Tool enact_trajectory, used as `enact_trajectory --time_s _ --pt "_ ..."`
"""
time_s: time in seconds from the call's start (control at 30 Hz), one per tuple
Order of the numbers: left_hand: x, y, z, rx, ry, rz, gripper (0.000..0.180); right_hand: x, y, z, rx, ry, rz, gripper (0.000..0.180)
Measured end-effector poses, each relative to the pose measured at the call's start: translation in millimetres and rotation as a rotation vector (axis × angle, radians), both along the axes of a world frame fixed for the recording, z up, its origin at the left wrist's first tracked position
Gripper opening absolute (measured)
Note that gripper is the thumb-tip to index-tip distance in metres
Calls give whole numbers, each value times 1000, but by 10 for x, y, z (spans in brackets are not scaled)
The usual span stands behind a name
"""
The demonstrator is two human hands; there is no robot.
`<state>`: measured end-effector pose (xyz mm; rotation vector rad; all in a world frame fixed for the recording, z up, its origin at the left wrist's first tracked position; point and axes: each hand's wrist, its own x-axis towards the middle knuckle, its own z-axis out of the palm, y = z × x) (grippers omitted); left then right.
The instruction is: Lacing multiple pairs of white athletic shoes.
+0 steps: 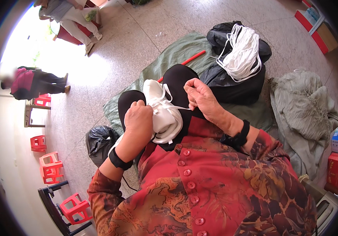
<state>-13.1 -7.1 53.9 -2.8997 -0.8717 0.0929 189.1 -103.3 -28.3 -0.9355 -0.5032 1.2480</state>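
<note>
A white shoe (pixel 164 122) rests on my lap between my black-trousered knees, its toe pointing away from me. A white shoelace (pixel 179 107) crosses its upper, with a loop standing up, and one length runs taut to the right. My right hand (pixel 204 98) pinches that length, thumb and fingers pressed together, a little apart from the shoe. Against the shoe's left side, my left hand (pixel 138 120) is closed in a fist. What its fingers grip is hidden behind the back of the hand. Both wrists wear black bands.
A bundle of white laces (pixel 241 55) lies on black plastic bags (pixel 232 80) at the far right. Beneath is a green sheet (pixel 137 84) with a red stick (pixel 194 57). A grey sack (pixel 300 114) sits right; a black bag (pixel 101 143) left. Two people stand far left near red stools (pixel 51 167).
</note>
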Motion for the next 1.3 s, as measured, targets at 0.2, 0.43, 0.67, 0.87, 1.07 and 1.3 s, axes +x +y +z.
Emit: enact_trajectory --time_s 0.2,0.43,0.67,0.87,1.07,1.3 --pt "161 171 -2 -159 130 33 8 -7 -14 0 30 -1 -4 15" --pt "-68 137 -112 -458 -287 181 12 -2 -12 -10 27 -4 -12 15" --pt "-46 -1 -314 -478 -538 215 9 -35 -36 -25 62 -40 -8 16" --pt "-61 -107 -302 -449 -633 260 9 -44 -43 -35 46 -62 -7 15" --pt "-153 -82 -264 -214 -471 11 14 -62 -42 -44 70 -94 -9 14" --pt "-31 -75 -408 -195 -539 143 12 -81 -42 -28 68 -112 -20 14"
